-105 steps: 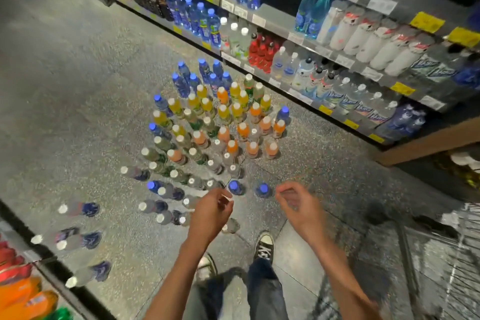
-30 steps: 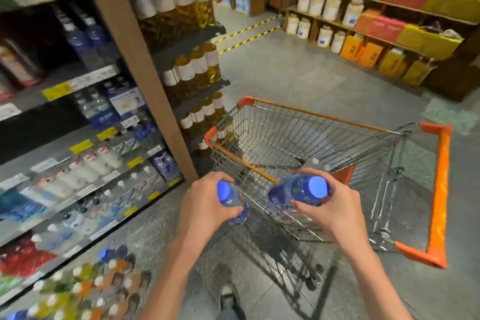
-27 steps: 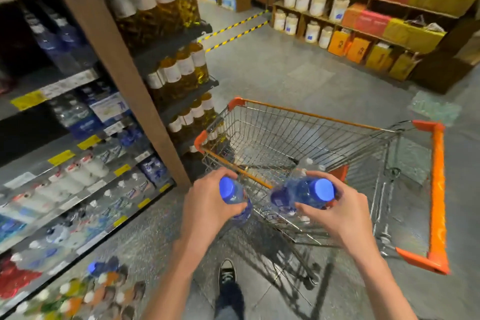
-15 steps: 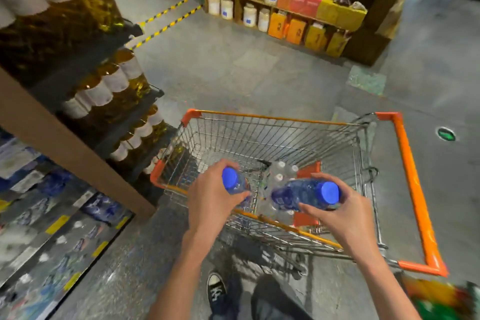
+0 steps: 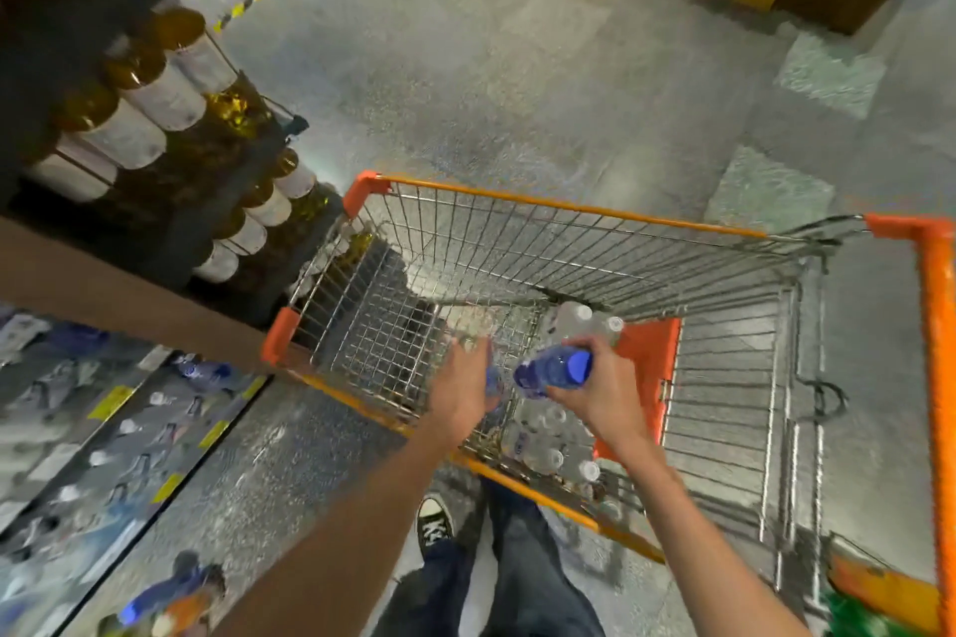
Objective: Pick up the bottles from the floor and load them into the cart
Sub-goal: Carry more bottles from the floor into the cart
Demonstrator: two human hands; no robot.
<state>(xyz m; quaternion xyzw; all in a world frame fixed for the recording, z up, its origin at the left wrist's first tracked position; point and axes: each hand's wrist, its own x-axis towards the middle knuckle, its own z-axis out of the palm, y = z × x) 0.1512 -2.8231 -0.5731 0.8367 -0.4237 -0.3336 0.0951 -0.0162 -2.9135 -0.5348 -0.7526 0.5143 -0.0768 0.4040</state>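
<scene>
Several clear bottles [image 5: 543, 435] in cart [image 5: 569, 207], maybe 2 more in grips

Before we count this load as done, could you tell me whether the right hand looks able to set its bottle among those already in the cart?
Probably yes: the right hand holds its blue-capped bottle inside the cart, above the white-capped bottles.

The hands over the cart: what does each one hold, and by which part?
The right hand grips a blue-capped bottle near its cap end. The left hand holds another bottle, mostly hidden.
</scene>
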